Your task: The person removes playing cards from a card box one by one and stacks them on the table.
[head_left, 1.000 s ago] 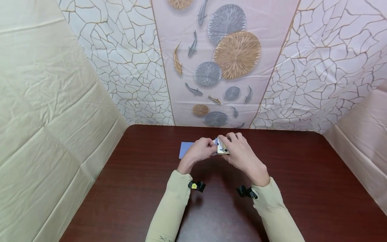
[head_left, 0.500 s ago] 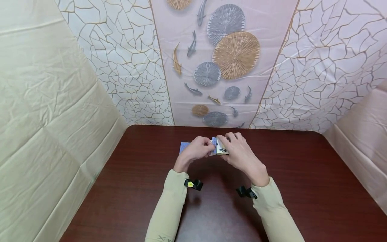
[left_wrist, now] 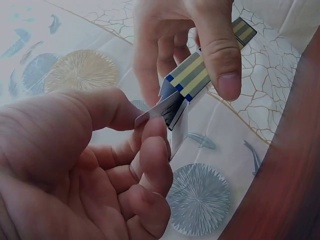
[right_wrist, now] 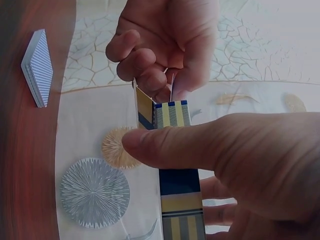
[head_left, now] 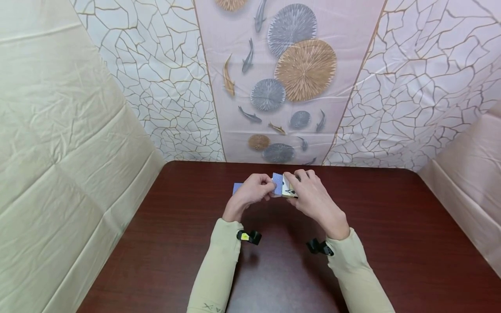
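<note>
Card box, head view: small cardboard playing-card box with blue and yellow stripes (head_left: 289, 190), held above the dark red-brown wooden tabletop (head_left: 391, 226) at its far middle, between both hands.
Right hand, head view: right hand (head_left: 311, 195) closed round the box from the right, fingers over its top, wrist angled in from the lower right.
Left hand, head view: left hand (head_left: 254, 191) just left of the box, fingers curled, pinching a blue-backed card (head_left: 277, 184) at the box's left end.
Spare stack, head view: blue-backed stack of cards (head_left: 236, 188) lying flat on the tabletop, just left of the left hand.

Box axis, left wrist view: box (left_wrist: 200, 70) runs diagonally from the right hand's (left_wrist: 185, 40) grip down towards the left hand (left_wrist: 75, 165); open end nearest the left fingertips.
Card, left wrist view: thin card edge (left_wrist: 159, 107) nipped between left thumb and forefinger, touching the box mouth.

Box axis, right wrist view: box (right_wrist: 177, 200) long axis points away from the right hand (right_wrist: 240, 160), thumb pressed across its face.
Left hand, right wrist view: left hand (right_wrist: 160, 45) at the box's far end, fingers clamped on the card there.
Spare stack, right wrist view: stack (right_wrist: 39, 67) well apart, on the tabletop.
</note>
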### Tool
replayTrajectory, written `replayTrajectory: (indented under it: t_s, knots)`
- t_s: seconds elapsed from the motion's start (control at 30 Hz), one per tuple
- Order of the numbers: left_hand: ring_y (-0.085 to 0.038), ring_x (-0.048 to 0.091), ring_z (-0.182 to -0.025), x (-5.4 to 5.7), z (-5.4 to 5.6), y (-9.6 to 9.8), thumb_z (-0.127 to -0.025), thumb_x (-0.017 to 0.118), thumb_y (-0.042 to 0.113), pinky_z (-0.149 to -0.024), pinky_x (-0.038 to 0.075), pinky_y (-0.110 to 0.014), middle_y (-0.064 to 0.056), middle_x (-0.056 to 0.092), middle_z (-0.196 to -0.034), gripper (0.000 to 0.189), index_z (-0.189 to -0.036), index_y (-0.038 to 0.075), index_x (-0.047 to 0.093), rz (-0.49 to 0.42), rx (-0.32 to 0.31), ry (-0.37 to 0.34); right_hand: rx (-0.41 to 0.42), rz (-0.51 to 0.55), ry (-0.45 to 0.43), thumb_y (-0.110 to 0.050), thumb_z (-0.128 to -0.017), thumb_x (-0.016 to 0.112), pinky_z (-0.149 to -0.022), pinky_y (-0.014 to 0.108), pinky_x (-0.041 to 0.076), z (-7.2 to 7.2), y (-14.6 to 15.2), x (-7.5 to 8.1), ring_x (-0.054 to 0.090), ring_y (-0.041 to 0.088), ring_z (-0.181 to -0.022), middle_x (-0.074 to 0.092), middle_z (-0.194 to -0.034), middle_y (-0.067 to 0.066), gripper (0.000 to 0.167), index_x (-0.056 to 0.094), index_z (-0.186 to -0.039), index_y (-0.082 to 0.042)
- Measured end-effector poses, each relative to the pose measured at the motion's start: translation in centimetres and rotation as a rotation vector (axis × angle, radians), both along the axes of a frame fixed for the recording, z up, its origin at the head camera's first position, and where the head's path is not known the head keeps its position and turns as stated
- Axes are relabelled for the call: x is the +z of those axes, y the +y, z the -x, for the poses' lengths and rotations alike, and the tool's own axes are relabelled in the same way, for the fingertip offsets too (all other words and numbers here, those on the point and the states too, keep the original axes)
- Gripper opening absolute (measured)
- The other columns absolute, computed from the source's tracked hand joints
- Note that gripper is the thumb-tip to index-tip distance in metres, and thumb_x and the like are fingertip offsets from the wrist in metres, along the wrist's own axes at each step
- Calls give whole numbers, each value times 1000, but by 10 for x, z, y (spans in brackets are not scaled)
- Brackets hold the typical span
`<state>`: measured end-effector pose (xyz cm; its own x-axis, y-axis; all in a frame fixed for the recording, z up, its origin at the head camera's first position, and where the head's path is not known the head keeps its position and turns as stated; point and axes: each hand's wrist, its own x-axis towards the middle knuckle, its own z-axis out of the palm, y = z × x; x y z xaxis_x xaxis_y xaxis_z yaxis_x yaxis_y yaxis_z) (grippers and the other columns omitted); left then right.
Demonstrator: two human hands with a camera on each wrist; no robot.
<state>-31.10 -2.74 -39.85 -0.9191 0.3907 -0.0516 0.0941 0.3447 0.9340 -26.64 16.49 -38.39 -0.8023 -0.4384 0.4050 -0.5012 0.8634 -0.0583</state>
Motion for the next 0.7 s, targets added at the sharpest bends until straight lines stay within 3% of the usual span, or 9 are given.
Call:
replayTrajectory:
  t_s: [0.37, 0.7]
  knots:
    - [-13, 59, -60, 7, -4, 2, -93, 54, 7, -60, 52, -24, -23, 69, -87, 10, -98, 1, 59, -9, -16, 26, 3, 10, 29, -17, -74, 85, -79, 51, 45, 2, 4, -1, 50, 39, -97, 57, -115, 20, 66, 54, -132, -7]
    - [-16, 59, -61, 13, -8, -4, -94, 56, 7, -51, 40, -22, -25, 70, -88, 9, -100, 1, 60, -3, 17, 62, 0, 21, 4, -18, -75, 85, -82, 51, 44, 1, 5, 0, 49, 39, -99, 57, -117, 21, 68, 53, -134, -7]
